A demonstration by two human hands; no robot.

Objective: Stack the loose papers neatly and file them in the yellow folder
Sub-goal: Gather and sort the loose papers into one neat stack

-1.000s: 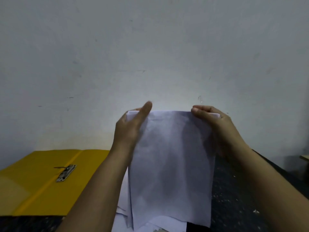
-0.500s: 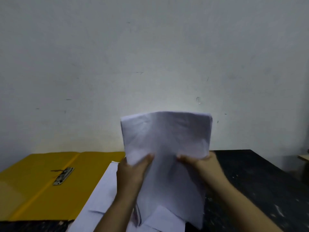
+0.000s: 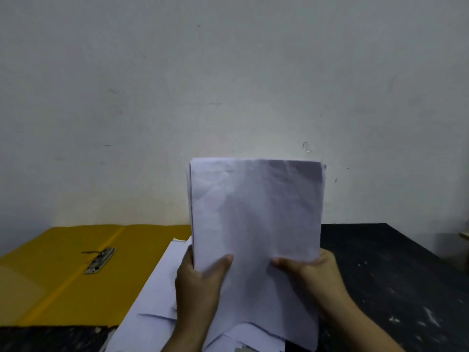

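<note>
Change since earlier frames: both hands have slid from the top edge of the paper stack (image 3: pixel 256 224) down to its lower part; the sheets now stand more square.
Left hand (image 3: pixel 198 283): grips the stack's left edge, thumb across the front sheet, fingers hidden behind.
Right hand (image 3: pixel 314 275): grips the right edge likewise, thumb on the front.
Paper stack: held upright between the hands, long axis vertical, lower edges uneven, above loose sheets (image 3: pixel 157 288) lying on the table (image 3: pixel 393 275).
Yellow folder (image 3: pixel 63 270): open flat on the table, to the left of the left hand, well apart from the held stack; metal clip (image 3: pixel 100 260) near its fold.
Key relation: the folder lies leftward, so the left hand is the nearer one.
Judged step: squaring the edges; filing is not yet begun.
</note>
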